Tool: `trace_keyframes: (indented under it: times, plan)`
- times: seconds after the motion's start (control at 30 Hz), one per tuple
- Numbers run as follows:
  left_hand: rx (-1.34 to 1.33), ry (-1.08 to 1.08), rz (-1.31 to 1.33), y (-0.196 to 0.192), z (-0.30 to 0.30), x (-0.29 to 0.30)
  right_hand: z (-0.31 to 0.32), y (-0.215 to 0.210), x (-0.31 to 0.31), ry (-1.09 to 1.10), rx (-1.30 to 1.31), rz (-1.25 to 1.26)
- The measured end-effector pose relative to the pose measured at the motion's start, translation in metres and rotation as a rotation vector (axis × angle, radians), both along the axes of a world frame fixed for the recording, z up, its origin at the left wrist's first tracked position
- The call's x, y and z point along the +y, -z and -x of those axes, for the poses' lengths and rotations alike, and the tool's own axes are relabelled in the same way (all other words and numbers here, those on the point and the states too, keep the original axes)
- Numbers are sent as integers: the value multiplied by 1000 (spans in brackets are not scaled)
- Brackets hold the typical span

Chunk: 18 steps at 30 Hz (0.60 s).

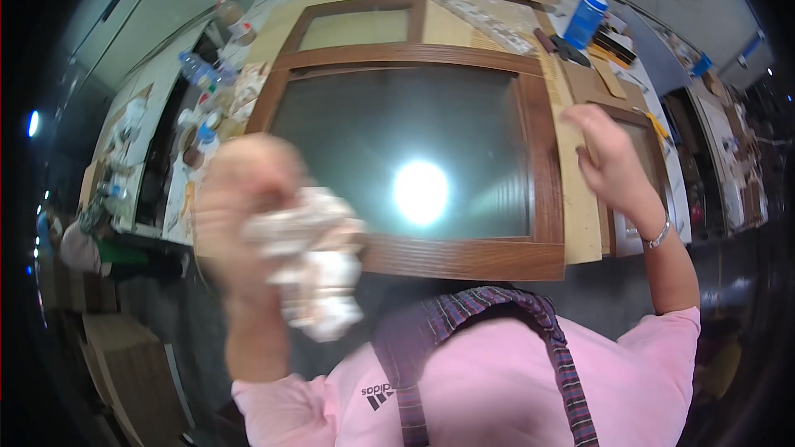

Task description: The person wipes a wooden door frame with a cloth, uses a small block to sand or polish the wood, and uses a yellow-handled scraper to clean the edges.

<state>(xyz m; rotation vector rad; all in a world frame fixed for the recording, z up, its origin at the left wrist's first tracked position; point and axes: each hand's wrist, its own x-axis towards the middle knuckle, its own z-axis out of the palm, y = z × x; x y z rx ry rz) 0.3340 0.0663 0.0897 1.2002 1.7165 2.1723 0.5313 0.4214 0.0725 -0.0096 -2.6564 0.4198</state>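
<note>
One glazed brown panel [397, 145] lies at frame centre; my left hand [248, 190], left of centre, clasps a crumpled cloth [321, 269]; my right hand [609, 153], centre right, holds thumb and fingers apart.

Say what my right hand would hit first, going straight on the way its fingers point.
Probably the right side of the large frame: the right hand's fingers point left toward it. Height is unclear, so it may pass above.
</note>
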Motion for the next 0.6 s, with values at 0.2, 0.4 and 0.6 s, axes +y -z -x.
trace_keyframes:
  times: [0.2, 0.4, 0.6]
  plan:
    - [965, 14, 828, 43, -35, -17, 63, 54, 42, 331, -154, 189]
    - [53, -853, 752, 67, 73, -206, 93, 61, 31, 278, -121, 289]
    - [-4, -658, 805, 65, 42, -178, 95, 55, 33, 278, -111, 247]
